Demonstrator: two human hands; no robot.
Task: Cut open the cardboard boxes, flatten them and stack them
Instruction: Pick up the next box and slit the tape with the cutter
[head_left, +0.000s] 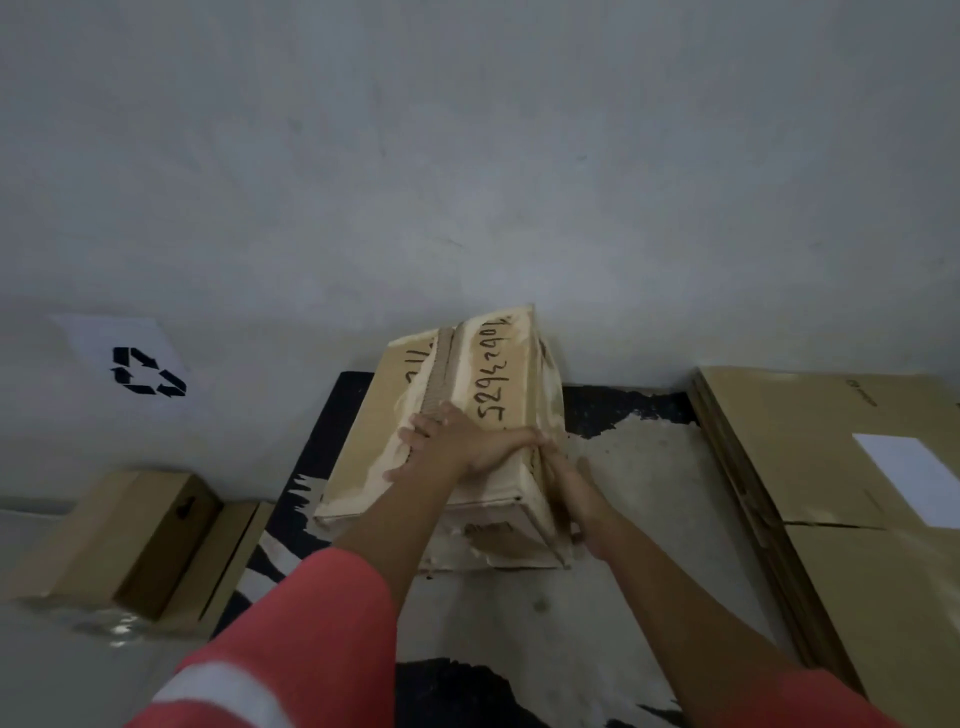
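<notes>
Well, our flat, open left hand (448, 442) presses the light-looking, bendy box (493, 364); whether our right hand (563, 475) beside it grips, we cannot tell.

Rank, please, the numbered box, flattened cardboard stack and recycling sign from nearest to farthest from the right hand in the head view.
1. numbered box: touching the right hand.
2. flattened cardboard stack: lying at the right.
3. recycling sign: wall, far left.

worn: left sleeve (291, 639), lower centre-left, coral-red, ends above a bare forearm | pale band (218, 691) crosses it near the bottom edge | right sleeve (810, 701), lower right, same coral-red, little showing | left hand (447, 441) and right hand (566, 478) bare
</notes>
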